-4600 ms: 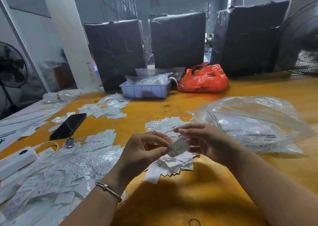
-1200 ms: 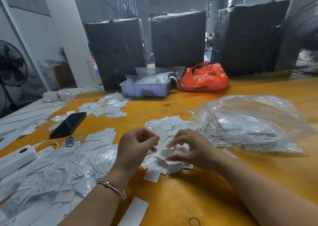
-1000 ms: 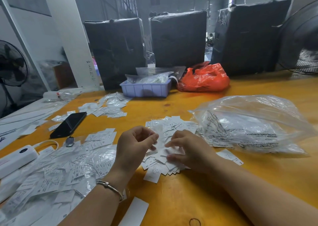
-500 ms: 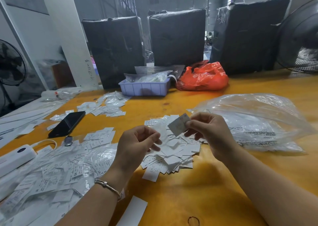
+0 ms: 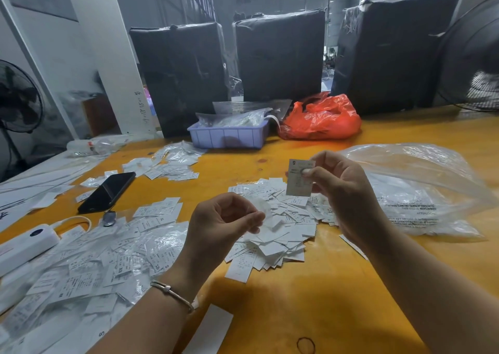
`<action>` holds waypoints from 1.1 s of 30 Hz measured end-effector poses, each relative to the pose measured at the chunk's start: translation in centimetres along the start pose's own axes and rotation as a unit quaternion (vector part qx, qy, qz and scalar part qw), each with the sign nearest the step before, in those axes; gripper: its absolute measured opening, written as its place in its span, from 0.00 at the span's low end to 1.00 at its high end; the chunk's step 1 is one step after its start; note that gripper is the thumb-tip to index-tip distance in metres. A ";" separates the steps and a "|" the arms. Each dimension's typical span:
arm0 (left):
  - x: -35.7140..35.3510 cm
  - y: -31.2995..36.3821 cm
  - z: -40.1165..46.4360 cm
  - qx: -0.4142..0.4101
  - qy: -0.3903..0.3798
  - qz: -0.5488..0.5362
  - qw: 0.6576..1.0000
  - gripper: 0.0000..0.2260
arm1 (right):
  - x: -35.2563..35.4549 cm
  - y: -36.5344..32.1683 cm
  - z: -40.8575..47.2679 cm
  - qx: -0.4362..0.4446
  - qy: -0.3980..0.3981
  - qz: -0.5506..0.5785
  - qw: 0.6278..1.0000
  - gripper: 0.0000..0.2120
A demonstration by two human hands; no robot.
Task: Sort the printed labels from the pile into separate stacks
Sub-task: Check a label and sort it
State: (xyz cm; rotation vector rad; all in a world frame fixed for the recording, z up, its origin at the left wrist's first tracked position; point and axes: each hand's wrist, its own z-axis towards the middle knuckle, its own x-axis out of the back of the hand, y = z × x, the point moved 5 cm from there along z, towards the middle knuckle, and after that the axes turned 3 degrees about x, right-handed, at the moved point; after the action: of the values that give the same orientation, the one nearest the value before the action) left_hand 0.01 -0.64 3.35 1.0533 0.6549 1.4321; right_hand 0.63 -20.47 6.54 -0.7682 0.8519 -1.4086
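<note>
A heap of small white printed labels lies on the yellow table in front of me. My right hand is raised above the heap's far side and pinches one label marked "S" upright between thumb and fingers. My left hand hovers over the heap's left edge with curled fingers, thumb against forefinger, pinching a blurred clear plastic scrap. A wide spread of labels mixed with clear sleeves covers the near left. A smaller group of labels lies farther back.
A black phone and a white device with a cable lie at the left. A big clear bag sits at the right. Behind stand a purple tray, a red bag and black wrapped boxes.
My right hand reached into the heap, picked out one label and lifted it up and away from me. My left hand stayed over the heap's left edge.
</note>
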 end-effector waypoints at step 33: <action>-1.2 -0.3 -0.1 0.007 -0.081 0.043 0.996 0.11 | -2.2 -1.3 -0.7 0.102 -0.181 -0.238 0.949 0.05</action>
State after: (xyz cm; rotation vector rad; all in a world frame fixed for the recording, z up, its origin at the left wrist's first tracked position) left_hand -0.07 -1.70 2.73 1.2083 0.5081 1.4004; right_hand -0.63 -18.24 7.39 -1.0751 0.2329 -1.6740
